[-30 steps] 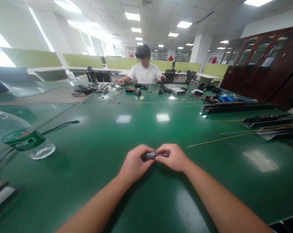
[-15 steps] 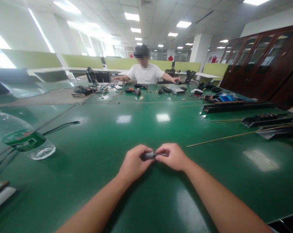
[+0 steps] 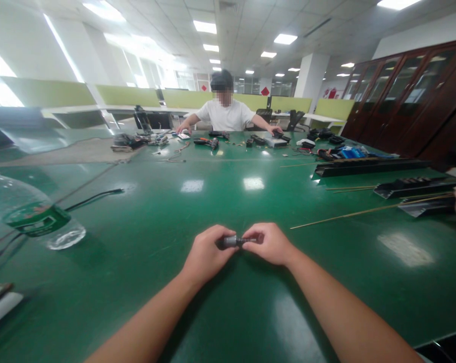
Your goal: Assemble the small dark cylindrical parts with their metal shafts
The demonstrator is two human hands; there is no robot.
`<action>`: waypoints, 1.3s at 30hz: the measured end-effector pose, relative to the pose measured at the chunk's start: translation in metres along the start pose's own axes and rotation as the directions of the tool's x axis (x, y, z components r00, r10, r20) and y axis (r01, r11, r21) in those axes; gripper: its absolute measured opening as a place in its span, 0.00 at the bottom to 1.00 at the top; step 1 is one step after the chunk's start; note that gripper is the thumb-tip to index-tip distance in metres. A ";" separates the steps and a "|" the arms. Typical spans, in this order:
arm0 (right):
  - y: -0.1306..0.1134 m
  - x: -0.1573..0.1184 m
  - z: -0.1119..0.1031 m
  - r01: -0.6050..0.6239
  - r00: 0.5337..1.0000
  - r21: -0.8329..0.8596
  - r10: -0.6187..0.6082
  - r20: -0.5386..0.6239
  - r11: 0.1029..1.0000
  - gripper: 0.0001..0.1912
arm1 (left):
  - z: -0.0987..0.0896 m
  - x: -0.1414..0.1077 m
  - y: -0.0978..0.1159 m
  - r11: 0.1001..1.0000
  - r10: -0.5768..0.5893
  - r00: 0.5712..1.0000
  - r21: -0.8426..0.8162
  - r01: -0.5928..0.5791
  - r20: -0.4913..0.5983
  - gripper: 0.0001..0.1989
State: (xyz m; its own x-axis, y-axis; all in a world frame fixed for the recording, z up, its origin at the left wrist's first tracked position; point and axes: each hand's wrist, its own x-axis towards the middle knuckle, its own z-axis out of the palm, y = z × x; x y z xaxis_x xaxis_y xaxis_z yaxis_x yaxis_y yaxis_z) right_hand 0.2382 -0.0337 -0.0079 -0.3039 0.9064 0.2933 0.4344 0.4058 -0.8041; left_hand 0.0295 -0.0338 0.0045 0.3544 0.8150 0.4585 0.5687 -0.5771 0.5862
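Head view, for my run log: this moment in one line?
left hand: grey cylinder; right hand: its thin end; bottle: left

A clear bottle (image 3: pixel 37 214) stands left of thin golden rods (image 3: pixel 349 216)

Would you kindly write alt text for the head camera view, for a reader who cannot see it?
The left hand and right hand hold a small dark cylindrical object over a green table. A clear bottle is at left; beyond scattered tools is a person in white.
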 end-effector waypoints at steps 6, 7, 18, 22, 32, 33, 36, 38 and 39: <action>0.003 0.001 0.002 -0.027 1.000 0.011 0.027 -0.013 1.000 0.08 | 0.001 0.000 -0.003 1.000 0.004 1.000 -0.002 -0.004 -0.001 0.07; 0.003 0.001 0.003 -0.029 0.999 0.010 0.029 -0.014 1.000 0.08 | 0.002 0.000 -0.004 1.000 0.004 1.000 -0.002 -0.004 0.000 0.07; 0.007 0.002 0.002 -0.044 0.999 0.010 0.044 -0.030 0.999 0.09 | 0.001 0.001 -0.008 1.000 -0.018 1.000 0.014 0.018 -0.008 0.08; 0.008 0.002 0.000 -0.045 0.998 -0.003 0.045 -0.037 0.999 0.09 | 0.000 0.002 -0.010 0.999 -0.025 1.000 0.022 0.026 -0.007 0.08; 0.008 0.003 -0.001 -0.060 0.997 -0.010 0.059 -0.048 0.998 0.08 | -0.001 0.002 -0.012 0.998 -0.061 0.998 0.013 0.061 -0.011 0.10; 0.008 0.003 -0.001 -0.061 0.997 -0.011 0.060 -0.049 0.998 0.09 | -0.001 0.002 -0.012 0.998 -0.068 0.998 0.013 0.069 -0.010 0.11; 0.009 0.004 -0.001 -0.064 0.997 -0.013 0.063 -0.053 0.998 0.09 | -0.002 0.002 -0.013 0.996 -0.086 0.996 0.016 0.087 -0.015 0.11; 0.010 0.004 -0.001 -0.067 0.996 -0.015 0.066 -0.057 0.998 0.09 | -0.002 0.002 -0.013 0.996 -0.092 0.995 0.016 0.093 -0.023 0.10; 0.011 0.004 -0.001 -0.069 0.996 -0.015 0.068 -0.060 0.997 0.09 | -0.002 0.002 -0.013 0.995 -0.096 0.995 0.013 0.097 -0.025 0.10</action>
State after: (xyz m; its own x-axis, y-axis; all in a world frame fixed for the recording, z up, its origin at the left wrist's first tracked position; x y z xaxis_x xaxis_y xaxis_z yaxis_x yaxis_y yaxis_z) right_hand 0.2426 -0.0254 -0.0147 -0.2220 0.9374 0.2682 0.4669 0.3437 -0.8148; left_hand 0.0216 -0.0245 -0.0007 0.2796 0.8652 0.4163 0.6100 -0.4949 0.6188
